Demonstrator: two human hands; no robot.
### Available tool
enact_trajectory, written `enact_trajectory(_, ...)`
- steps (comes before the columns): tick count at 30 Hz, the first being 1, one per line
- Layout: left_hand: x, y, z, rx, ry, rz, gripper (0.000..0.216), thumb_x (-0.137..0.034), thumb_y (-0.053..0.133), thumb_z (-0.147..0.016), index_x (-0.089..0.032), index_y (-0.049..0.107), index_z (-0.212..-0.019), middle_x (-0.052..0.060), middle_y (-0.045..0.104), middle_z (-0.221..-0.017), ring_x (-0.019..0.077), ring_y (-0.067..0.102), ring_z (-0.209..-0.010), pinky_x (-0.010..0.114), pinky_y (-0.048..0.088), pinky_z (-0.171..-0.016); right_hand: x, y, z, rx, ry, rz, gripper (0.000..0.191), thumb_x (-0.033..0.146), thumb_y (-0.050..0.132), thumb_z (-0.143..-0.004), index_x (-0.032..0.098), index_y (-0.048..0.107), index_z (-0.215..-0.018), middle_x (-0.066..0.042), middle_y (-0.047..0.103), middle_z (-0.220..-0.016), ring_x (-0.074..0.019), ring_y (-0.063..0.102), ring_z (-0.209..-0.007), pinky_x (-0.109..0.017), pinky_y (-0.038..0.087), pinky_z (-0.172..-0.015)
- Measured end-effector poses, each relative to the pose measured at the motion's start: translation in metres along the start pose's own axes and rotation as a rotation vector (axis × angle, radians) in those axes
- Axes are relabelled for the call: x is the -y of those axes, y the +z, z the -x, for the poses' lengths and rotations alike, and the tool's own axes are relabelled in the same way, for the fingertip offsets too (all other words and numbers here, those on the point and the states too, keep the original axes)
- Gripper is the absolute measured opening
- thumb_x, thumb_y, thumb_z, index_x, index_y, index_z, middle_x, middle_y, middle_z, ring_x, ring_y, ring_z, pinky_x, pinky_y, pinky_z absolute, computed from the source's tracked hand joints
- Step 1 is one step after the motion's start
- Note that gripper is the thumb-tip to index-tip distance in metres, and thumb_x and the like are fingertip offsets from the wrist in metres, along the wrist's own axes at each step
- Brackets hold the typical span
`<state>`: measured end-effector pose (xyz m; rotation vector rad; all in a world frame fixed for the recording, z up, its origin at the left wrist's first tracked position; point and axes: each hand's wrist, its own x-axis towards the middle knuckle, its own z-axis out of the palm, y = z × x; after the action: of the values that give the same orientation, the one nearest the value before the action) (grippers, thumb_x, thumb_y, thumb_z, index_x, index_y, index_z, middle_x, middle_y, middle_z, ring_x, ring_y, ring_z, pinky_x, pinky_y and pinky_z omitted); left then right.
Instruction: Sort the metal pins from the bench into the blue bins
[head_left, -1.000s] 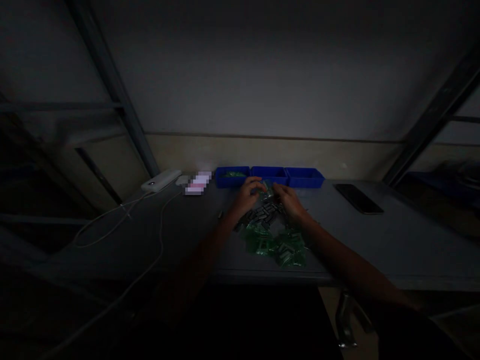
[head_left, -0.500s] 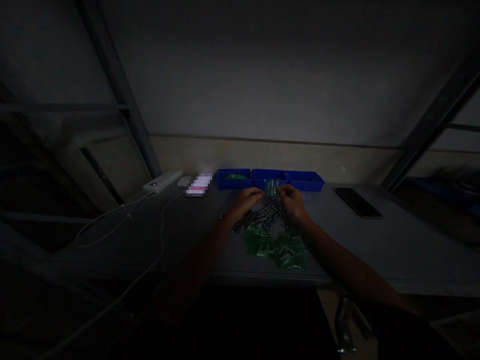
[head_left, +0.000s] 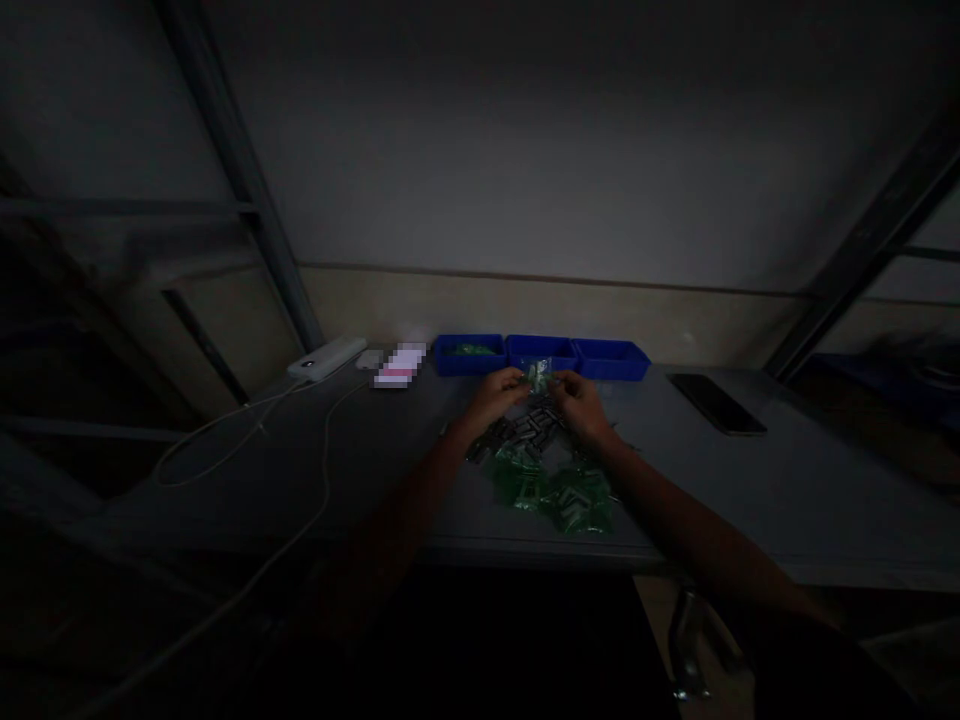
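The scene is very dark. My left hand (head_left: 491, 398) and my right hand (head_left: 581, 403) are close together over the grey table (head_left: 787, 480), fingers pinched on a small clear greenish bag (head_left: 537, 376) held between them. Below the hands lies a heap of small dark grey parts (head_left: 525, 432). Nearer to me sits a pile of green plastic bags (head_left: 559, 492). Just behind the hands stand three blue trays (head_left: 540, 353) in a row; the left one holds something green.
A dark phone (head_left: 716, 403) lies flat on the table to the right. At the back left are a white power bank (head_left: 325, 359) with white cables (head_left: 247, 420) trailing off the table edge, and a small pinkish card. Metal shelf frames rise on both sides.
Both hands stayed over the parts heap. The small bag was lifted slightly in front of the middle tray half a second ago and now sits lower between the fingertips.
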<state>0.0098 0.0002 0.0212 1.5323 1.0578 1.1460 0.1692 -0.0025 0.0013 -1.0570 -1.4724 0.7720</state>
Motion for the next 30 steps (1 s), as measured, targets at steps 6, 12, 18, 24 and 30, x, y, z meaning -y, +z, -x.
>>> enact_trajectory(6, 0.004, 0.003, 0.000, 0.005, 0.058, -0.011, 0.015, -0.025, 0.054, -0.079, -0.016, 0.051, -0.067, -0.005, 0.052, -0.055, 0.0093, 0.049, -0.053, 0.021, 0.037, -0.055, -0.002, 0.003, 0.001, 0.009, -0.027, 0.051, 0.032, 0.050, 0.052, -0.073, 0.018, 0.055, -0.074, 0.004, 0.043, -0.056, -0.0111, 0.039, -0.053, -0.024, 0.031, -0.052)
enact_trajectory(12, 0.008, 0.002, -0.003, -0.018, 0.126, -0.112, 0.027, -0.029, 0.046, -0.085, -0.017, 0.050, -0.061, -0.003, 0.052, -0.054, 0.0101, 0.049, -0.054, 0.021, 0.037, -0.055, 0.007, 0.002, 0.004, 0.057, -0.067, 0.120, 0.036, 0.053, 0.051, -0.074, 0.020, 0.046, -0.061, 0.004, 0.040, -0.054, -0.0118, 0.039, -0.054, -0.025, 0.030, -0.053)
enact_trajectory(18, 0.012, 0.002, -0.006, -0.136, 0.220, -0.150, 0.019, -0.018, 0.054, -0.077, -0.016, 0.059, -0.095, -0.002, 0.058, -0.068, 0.0128, 0.056, -0.069, 0.022, 0.042, -0.066, 0.007, 0.001, 0.004, 0.110, -0.109, 0.256, 0.034, 0.048, 0.046, -0.075, 0.021, 0.040, -0.056, 0.004, 0.038, -0.052, -0.0111, 0.036, -0.052, -0.026, 0.024, -0.051)
enact_trajectory(24, 0.005, 0.003, 0.002, -0.074, 0.379, -0.203, 0.046, -0.013, 0.049, -0.078, -0.020, 0.051, -0.124, 0.002, 0.063, -0.088, 0.0154, 0.057, -0.085, 0.026, 0.043, -0.080, 0.000, 0.004, 0.005, 0.148, -0.128, 0.318, 0.022, 0.040, 0.046, -0.077, 0.019, 0.049, -0.070, 0.003, 0.048, -0.058, -0.0132, 0.042, -0.057, -0.026, 0.033, -0.056)
enact_trajectory(30, 0.003, 0.005, 0.002, -0.095, 0.368, -0.201, 0.040, -0.013, 0.049, -0.079, -0.019, 0.056, -0.118, 0.003, 0.064, -0.088, 0.0159, 0.058, -0.082, 0.025, 0.043, -0.077, 0.001, 0.004, 0.006, 0.179, -0.132, 0.284, 0.024, 0.037, 0.049, -0.077, 0.016, 0.055, -0.088, 0.000, 0.057, -0.069, -0.0151, 0.050, -0.065, -0.027, 0.039, -0.062)
